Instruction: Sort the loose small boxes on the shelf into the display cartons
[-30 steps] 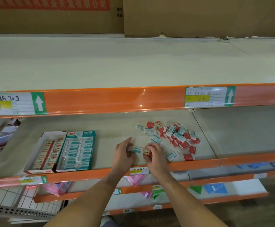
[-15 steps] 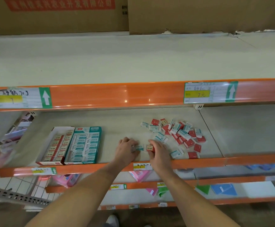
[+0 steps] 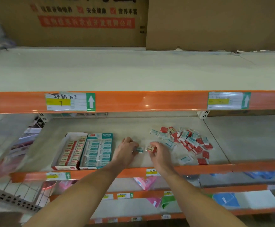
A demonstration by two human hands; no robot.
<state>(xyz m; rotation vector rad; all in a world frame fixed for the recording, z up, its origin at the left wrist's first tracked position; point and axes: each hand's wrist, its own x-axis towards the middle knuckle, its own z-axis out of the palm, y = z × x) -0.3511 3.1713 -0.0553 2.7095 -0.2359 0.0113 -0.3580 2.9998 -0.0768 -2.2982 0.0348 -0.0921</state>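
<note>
A pile of loose small boxes [image 3: 185,141], red and teal-white, lies on the right part of the middle shelf [image 3: 133,126]. Two display cartons stand at the left: a red carton [image 3: 72,150] and beside it a teal carton [image 3: 97,150], both filled with rows of boxes. My left hand [image 3: 126,149] pinches a small teal box [image 3: 140,149] just right of the teal carton. My right hand [image 3: 159,151] pinches a small red box [image 3: 150,148] at the pile's left edge. The two held boxes are a little apart.
An orange rail [image 3: 133,101] of the bare upper shelf hangs above the work area. Cardboard cases [image 3: 87,22] stand at the back on top. Lower shelves hold pink, green and blue packets [image 3: 144,182]. A wire basket [image 3: 15,194] sits at the lower left.
Both hands have slid left along the shelf, away from the pile and nearer the cartons, each keeping its small box. The camera has tilted and shifted.
</note>
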